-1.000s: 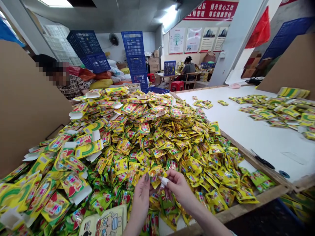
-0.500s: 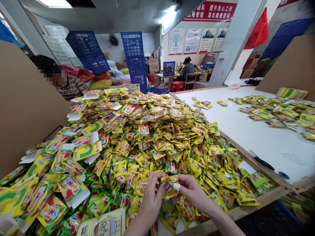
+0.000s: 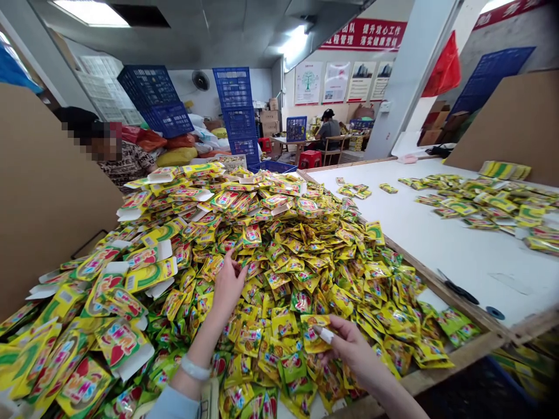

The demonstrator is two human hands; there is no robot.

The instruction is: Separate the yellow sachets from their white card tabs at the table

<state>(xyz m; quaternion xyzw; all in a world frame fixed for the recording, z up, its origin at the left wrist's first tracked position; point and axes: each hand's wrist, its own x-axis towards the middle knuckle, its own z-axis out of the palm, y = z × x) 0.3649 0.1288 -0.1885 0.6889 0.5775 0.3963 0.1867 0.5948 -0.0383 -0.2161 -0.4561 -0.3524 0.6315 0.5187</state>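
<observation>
My right hand (image 3: 349, 349), with white tape around a finger, pinches a small yellow packet (image 3: 313, 334) near the front edge of the pile. Farther forward and to the left, my left hand (image 3: 229, 282) reaches over the heap with its fingers apart and nothing visible in them. A pale bracelet (image 3: 194, 369) circles that wrist. Beneath both hands spreads a heap of shiny sachets, such as a green sachet (image 3: 293, 368) below the held packet. Printed cartons with open white flaps, among them a yellow carton (image 3: 151, 276), lie left of my left hand.
A wooden rail (image 3: 463, 311) borders the pile on the right. Beyond it, a white table (image 3: 441, 250) carries black scissors (image 3: 457, 291), a dark roll (image 3: 495, 313) and several filled cartons. Cardboard (image 3: 48, 192) stands at left, where a person (image 3: 126, 166) sits behind the pile.
My left hand has let go of the packet and moved forward and left over the heap. My right hand keeps the packet and has shifted slightly right.
</observation>
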